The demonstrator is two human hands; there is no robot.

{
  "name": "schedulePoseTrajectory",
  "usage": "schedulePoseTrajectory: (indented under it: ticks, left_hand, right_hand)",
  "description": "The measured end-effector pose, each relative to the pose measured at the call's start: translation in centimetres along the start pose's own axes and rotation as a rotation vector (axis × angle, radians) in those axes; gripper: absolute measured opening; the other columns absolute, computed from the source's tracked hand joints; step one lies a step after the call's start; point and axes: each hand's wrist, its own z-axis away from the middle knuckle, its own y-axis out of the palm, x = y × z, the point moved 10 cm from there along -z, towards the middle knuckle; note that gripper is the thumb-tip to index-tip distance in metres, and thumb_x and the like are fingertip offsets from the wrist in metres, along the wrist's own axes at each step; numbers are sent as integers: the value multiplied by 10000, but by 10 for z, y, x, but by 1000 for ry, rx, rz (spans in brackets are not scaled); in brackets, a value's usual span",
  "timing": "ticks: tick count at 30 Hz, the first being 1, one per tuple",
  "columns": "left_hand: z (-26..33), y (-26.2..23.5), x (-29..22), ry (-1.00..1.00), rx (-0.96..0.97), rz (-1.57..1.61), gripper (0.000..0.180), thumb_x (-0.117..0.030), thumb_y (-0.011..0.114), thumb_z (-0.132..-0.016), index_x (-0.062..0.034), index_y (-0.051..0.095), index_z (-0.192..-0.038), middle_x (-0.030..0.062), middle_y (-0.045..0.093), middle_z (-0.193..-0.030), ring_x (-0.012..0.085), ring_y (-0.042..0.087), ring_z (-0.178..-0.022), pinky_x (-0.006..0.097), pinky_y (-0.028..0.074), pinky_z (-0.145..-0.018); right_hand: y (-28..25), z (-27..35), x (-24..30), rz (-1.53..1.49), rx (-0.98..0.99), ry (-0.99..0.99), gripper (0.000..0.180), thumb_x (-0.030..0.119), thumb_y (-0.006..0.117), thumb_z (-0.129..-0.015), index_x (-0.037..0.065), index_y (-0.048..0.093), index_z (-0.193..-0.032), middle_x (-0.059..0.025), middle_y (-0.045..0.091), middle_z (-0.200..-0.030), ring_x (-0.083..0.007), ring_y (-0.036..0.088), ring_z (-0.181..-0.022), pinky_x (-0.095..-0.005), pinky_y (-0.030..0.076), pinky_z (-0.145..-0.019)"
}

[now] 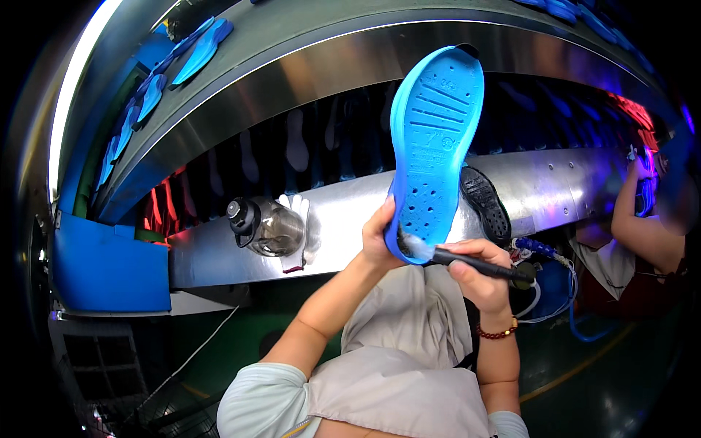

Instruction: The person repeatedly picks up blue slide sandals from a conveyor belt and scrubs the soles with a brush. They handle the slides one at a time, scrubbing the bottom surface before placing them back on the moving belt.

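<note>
My left hand (380, 233) grips the near left edge of a bright blue shoe sole (432, 142), fingers closed on its rim. The sole is tilted up, its hollow inner face with ridges and small holes toward me. A brush (475, 265) with a dark handle is held in my right hand (480, 279), fingers closed round the handle. Its pale bristles, slightly blurred, touch the inside of the sole's near end. Behind the sole, a black sole (483, 204) with holes lies on the metal bench (339, 226), partly hidden.
A clear bottle with a black lid (270, 228) lies on the bench over a white glove (298, 252). Beyond runs a curved conveyor (314, 51) carrying blue soles (204, 51); more soles hang below it. At right are a blue hose (577, 328) and a co-worker's arm (631, 226).
</note>
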Motion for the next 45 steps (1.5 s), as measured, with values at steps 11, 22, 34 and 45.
schedulePoseTrajectory:
  ticks: [11,22,34,45]
  left_hand:
    - [12,-7,15,-569,23,-218,487,-314,462,-845,14,431,-1205,152,556,-1063,207,570,-915,306,448,-817]
    - [40,-17,34,-897,-73,-461,565,-358,485,-829,37,409,-1225,170,549,-1078,200,568,-914,286,455,-789]
    - [36,-17,10,-799,-37,-441,632,-414,494,-790,41,414,-1220,200,522,-1123,238,573,-914,313,449,-826]
    - [-2,-26,16,-281,-63,155,868,-717,253,-758,-21,341,-1269,178,475,-1189,306,510,-1035,470,388,-905]
  right_hand:
    - [40,2,38,628,466,-204,201,29,678,-687,-9,633,-879,-132,643,-881,-218,632,-814,-268,496,-735]
    - [38,19,45,884,772,-179,138,146,626,-750,51,644,-848,-50,652,-876,-196,628,-764,-258,475,-595]
    - [-11,-4,53,644,393,-172,177,10,664,-694,-2,636,-869,-137,640,-905,-224,630,-845,-285,499,-755]
    - [-9,1,65,602,137,-268,181,-11,660,-654,-21,636,-833,-125,640,-826,-222,606,-802,-285,475,-720]
